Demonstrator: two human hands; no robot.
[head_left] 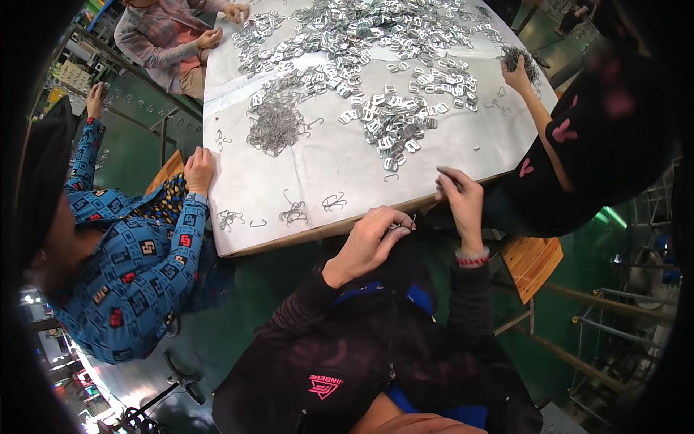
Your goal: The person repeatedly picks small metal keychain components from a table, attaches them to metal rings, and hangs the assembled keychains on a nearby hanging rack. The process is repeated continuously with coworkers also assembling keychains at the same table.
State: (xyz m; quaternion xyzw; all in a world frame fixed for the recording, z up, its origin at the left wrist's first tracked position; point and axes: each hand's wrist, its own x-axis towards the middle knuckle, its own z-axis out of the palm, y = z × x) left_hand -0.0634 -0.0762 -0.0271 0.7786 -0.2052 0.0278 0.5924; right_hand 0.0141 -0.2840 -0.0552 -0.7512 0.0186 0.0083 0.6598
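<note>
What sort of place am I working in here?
Probably a small factory or workshop assembly bench: a white-covered table heaped with metal buckles and wire hooks, with several co-workers seated around it sorting by hand.

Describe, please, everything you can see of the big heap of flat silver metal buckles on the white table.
The heap of flat silver metal buckles looks like shiny stamped pieces with rectangular slots, lying loose and overlapping. It spreads across the far half of the white-covered table, thinning into scattered clusters towards the near edge. A tangle of thin grey wire hooks lies against its left side. No hand visibly touches it.
</note>
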